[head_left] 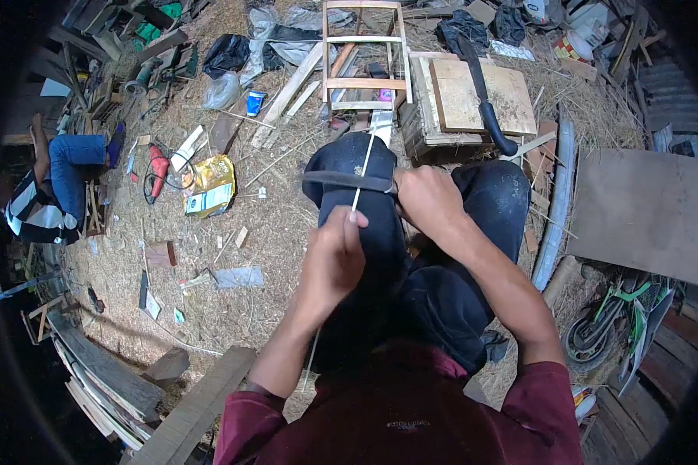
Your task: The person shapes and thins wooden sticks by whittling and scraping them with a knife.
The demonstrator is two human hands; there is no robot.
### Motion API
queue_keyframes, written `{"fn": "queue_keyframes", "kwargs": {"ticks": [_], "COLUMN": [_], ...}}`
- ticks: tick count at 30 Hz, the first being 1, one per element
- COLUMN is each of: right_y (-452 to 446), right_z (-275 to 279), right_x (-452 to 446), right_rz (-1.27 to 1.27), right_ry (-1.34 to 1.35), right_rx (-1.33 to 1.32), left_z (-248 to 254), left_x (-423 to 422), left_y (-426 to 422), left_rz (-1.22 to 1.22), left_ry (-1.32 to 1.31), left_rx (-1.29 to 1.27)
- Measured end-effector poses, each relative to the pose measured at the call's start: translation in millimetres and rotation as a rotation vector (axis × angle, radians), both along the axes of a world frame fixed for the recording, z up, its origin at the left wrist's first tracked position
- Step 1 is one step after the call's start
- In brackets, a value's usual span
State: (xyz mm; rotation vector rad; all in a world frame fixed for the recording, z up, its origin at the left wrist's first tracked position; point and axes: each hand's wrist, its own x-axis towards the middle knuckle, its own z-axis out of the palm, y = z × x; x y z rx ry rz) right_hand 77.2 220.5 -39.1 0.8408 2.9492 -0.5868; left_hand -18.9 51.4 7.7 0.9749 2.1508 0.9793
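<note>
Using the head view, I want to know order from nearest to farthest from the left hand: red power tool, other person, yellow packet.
From the left hand:
1. Yellow packet, on the ground to the left.
2. Red power tool, just left of the packet.
3. Other person, at the far left.

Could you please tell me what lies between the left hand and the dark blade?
In the head view, the pale strip runs over dark trousers from the left hand to the dark blade.

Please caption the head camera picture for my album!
Over one knee, the left hand holds a thin strip, the right hand a long tool.
</note>
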Motion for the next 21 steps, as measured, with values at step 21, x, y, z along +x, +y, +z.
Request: {"fn": "queue_keyframes", "kwargs": {"ticks": [21], "right_y": [1.7], "right_z": [6.4], "right_x": [1.6], "right_rz": [-0.033], "right_ry": [0.007], "right_rx": [-0.016], "left_z": [4.7], "left_x": [26.1], "left_y": [-48.7], "left_rz": [0.093], "left_ry": [-0.243], "left_rx": [-0.073]}}
